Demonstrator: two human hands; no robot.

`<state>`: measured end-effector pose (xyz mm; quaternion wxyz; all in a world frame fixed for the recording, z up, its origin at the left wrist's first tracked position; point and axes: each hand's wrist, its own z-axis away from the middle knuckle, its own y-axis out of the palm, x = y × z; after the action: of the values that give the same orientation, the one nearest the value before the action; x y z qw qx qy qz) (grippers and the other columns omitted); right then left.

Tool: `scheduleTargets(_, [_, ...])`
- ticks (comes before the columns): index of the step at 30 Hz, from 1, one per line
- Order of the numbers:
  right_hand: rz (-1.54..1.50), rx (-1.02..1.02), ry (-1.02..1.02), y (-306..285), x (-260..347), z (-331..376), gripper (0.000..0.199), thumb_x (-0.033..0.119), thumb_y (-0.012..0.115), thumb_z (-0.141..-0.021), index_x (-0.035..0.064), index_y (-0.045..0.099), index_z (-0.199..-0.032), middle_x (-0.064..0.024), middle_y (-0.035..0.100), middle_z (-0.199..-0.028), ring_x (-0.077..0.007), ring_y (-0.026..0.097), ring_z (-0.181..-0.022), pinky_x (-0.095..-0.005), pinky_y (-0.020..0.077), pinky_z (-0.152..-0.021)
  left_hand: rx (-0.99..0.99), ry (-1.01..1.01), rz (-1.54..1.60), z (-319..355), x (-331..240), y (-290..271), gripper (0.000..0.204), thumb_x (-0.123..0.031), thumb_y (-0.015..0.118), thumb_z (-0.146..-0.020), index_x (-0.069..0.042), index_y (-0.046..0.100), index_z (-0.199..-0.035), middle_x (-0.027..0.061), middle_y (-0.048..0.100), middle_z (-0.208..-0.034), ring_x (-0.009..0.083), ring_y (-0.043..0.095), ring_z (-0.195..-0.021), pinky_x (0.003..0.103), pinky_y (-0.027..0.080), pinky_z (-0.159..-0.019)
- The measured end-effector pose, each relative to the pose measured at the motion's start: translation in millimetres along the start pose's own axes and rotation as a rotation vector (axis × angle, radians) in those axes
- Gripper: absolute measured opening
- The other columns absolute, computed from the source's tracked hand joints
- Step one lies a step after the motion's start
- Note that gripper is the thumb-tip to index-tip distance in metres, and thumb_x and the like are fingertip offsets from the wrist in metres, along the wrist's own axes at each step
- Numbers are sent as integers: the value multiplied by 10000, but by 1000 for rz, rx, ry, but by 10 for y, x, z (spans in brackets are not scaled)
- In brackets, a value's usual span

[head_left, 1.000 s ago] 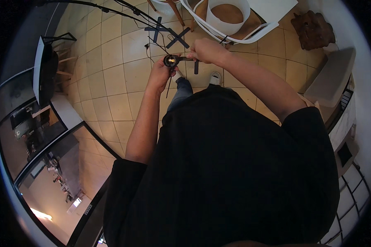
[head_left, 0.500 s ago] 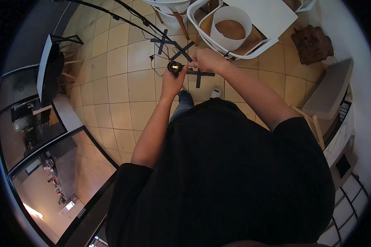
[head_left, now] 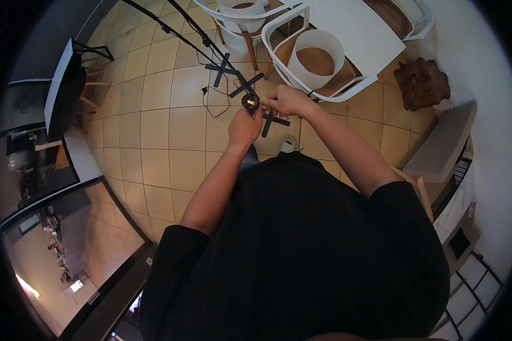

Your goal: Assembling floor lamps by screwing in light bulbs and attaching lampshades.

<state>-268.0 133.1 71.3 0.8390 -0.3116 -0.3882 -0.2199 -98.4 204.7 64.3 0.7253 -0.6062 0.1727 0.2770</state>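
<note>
My left hand (head_left: 246, 126) is closed around the top of a black floor lamp, just below its round black lamp head (head_left: 250, 101), where a small yellow glow shows. Close on its right, my right hand (head_left: 290, 103) has its fingers pinched together. Whatever lies between those fingertips is too small to make out. Beneath both hands, a dark cross-shaped lamp base (head_left: 274, 121) stands on the tiles. Two more black lamp poles (head_left: 202, 34) slant in from the upper left toward my hands, and their cross bases (head_left: 221, 70) rest farther off.
White lampshades (head_left: 334, 48) sit on white chairs beside a white table (head_left: 367, 35). A carved brown wooden block (head_left: 421, 84) and a grey cushioned bench (head_left: 442, 145) stand on the right. Large dark-framed glossy panels (head_left: 68, 238) line the left. A thin black cable (head_left: 215, 115) lies on the tiled floor.
The view has shifted, so the chairs and lamp bases appear lower. Both hands stay together at the lamp head, with the left still gripping it and the right still pinched beside it.
</note>
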Motion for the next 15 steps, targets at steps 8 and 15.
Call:
scheduleTargets(8, [-31,91,22,-6,-61,-3,286,284,601,-957,32,725,-905,-35,672,-677,-127,608,-545,-284,485,-498,58,-21,-16,93,61,23,443,-400,485,-974,10,643,-924,283,664,-848,481,636,-830,544,505,-717])
scheduleTargets(15, [107,-63,-41,177,-99,35,323,306,614,-956,22,724,-850,-62,671,-671,-128,598,-577,-297,474,-576,87,46,1,137,156,36,393,-372,486,-973,-1,613,-992,271,661,-825,473,634,-811,550,501,-704])
